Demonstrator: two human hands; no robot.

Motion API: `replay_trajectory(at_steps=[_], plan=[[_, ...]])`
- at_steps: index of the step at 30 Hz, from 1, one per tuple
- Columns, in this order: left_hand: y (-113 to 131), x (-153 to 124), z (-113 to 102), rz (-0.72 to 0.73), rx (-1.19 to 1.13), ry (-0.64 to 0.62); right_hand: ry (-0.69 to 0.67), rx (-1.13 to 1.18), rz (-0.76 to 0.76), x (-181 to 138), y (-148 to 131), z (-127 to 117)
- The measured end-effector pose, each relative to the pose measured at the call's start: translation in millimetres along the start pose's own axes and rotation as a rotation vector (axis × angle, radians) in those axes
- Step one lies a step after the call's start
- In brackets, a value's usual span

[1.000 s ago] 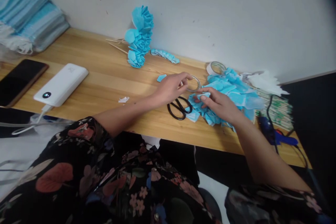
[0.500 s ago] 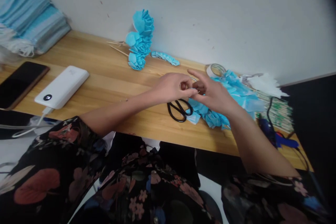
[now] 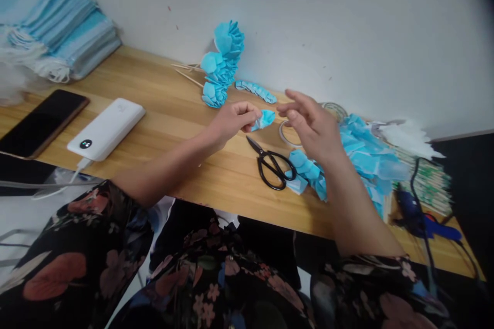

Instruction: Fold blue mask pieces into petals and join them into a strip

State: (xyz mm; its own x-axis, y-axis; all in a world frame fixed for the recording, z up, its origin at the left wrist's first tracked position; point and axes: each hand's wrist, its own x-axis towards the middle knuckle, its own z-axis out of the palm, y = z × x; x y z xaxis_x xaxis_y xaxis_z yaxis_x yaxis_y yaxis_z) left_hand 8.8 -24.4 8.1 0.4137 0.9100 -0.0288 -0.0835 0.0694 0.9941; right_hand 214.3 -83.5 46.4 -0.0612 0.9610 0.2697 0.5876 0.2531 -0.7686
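Between the fingertips of my left hand (image 3: 236,122) is a small blue petal (image 3: 265,119) of thin, fabric-like material. My right hand (image 3: 312,122) hovers to its right, fingers apart and holding nothing. Black-handled scissors (image 3: 275,167) lie on the table below both hands, blades pointing up and left. Partly behind my right hand is a roll of tape (image 3: 285,133). A row of overlapping blue petals (image 3: 255,91) rests near the wall. Blue flowers on wooden sticks (image 3: 221,65) lie beyond my left hand.
Blue cut pieces (image 3: 366,149) are heaped at the right, beside a blue glue gun (image 3: 440,226) and packaged sticks (image 3: 428,180). At the left are a white power bank (image 3: 108,128), a phone (image 3: 44,122) and stacked face masks (image 3: 73,25). A wall (image 3: 293,15) borders the table.
My hands have moved apart. The blue petal now shows in my left fingers, and my right fingers have spread. The camera view has shifted, so the table items appear further right.
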Motion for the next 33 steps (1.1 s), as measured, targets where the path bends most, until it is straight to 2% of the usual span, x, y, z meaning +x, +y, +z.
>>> replay_trajectory(at_steps=[4,7,12,14,19,23,28,31,33], plan=[[-8.7,-1.8,-5.0,0.036,-0.001,-0.016,-0.025,0.202,0.103,4.0,15.8,21.6],[-15.7,-2.8,-6.7,0.057,0.051,-0.068,0.019,0.333,0.199,2.9,21.7,35.5],[-18.5,-4.7,-5.5,0.138,0.228,-0.078,0.072,0.439,0.307,-4.1,26.5,40.7],[-15.9,-4.9,-6.7,0.148,0.277,-0.086,0.070,0.388,0.276,-7.3,27.4,37.2],[-10.5,-3.8,-11.8,0.118,0.288,-0.148,0.036,0.069,0.090,-13.6,20.4,30.4],[-14.6,-4.1,-10.3,0.121,0.256,-0.225,0.019,0.025,0.047,-15.3,15.6,33.0],[-16.1,-5.1,-8.5,0.123,0.112,-0.063,0.067,0.249,0.171,-14.7,18.4,36.7],[-17.4,-4.4,-8.2,0.115,0.061,0.008,-0.017,0.302,0.235,-15.1,16.8,41.8],[-20.3,-3.8,-6.7,0.115,0.017,-0.002,-0.061,0.286,0.251,-15.9,15.8,46.8]])
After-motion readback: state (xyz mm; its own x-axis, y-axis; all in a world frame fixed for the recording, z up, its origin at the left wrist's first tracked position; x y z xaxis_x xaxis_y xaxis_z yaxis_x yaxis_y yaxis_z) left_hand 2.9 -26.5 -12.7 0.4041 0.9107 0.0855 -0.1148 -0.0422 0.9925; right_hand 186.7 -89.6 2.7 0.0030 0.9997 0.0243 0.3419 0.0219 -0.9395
